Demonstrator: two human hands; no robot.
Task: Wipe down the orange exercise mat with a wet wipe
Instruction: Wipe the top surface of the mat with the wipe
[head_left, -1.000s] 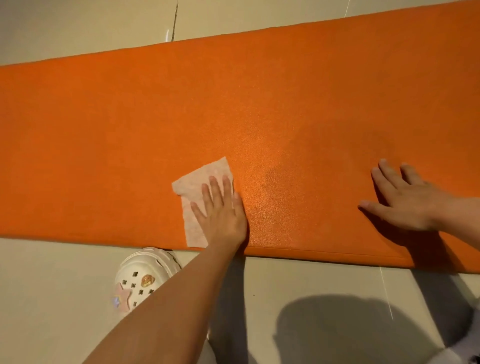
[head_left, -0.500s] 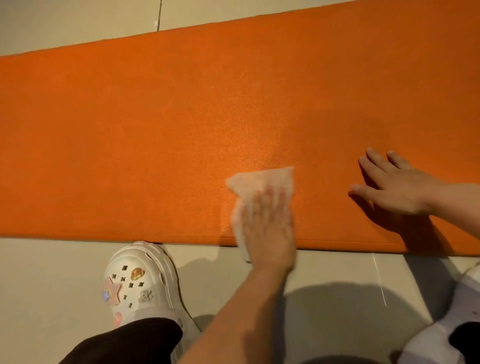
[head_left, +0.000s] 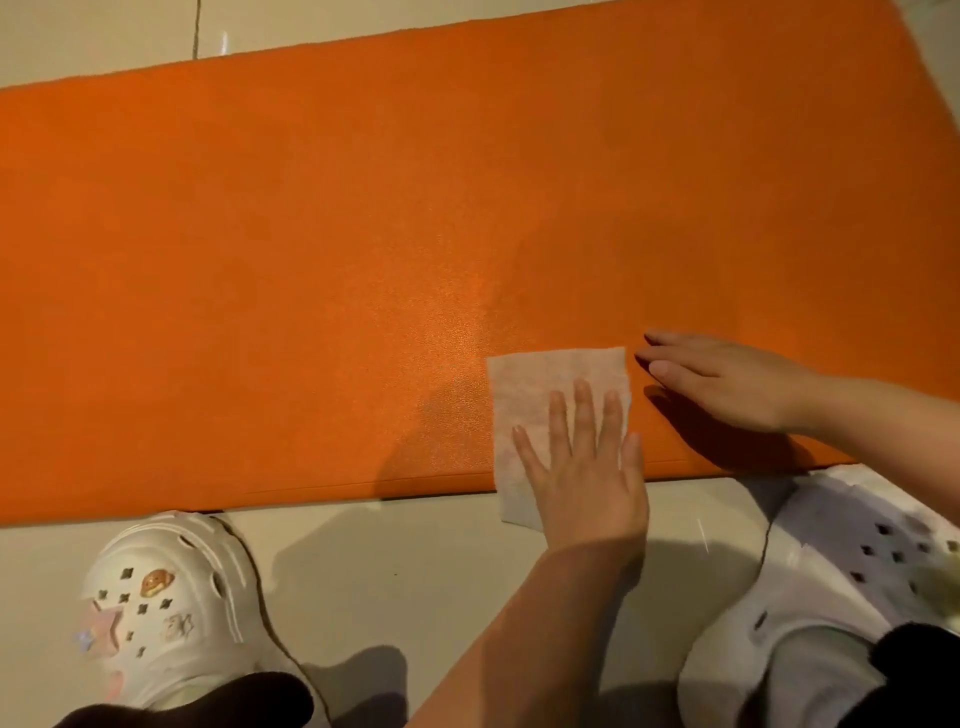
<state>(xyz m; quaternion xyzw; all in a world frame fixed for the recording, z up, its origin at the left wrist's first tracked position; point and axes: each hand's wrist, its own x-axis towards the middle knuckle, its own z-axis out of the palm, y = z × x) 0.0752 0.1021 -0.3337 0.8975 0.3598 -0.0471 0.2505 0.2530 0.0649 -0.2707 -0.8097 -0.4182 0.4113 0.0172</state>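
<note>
Head view — left hand (head_left: 582, 478) flat, pressing wipe (head_left: 545, 395) onto mat (head_left: 311, 234) — right hand (head_left: 727, 382) flat.

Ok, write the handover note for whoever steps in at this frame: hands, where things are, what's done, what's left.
Left hand: flat, fingers straight, pressing the wipe onto the mat at its near edge; the wipe's near corner hangs over onto the floor.
Right hand: flat on the mat just right of the wipe, holding nothing.
Done: a damp-looking sheen left of the wipe.
Left: probably the rest of the mat, which shows no such sheen.
</note>
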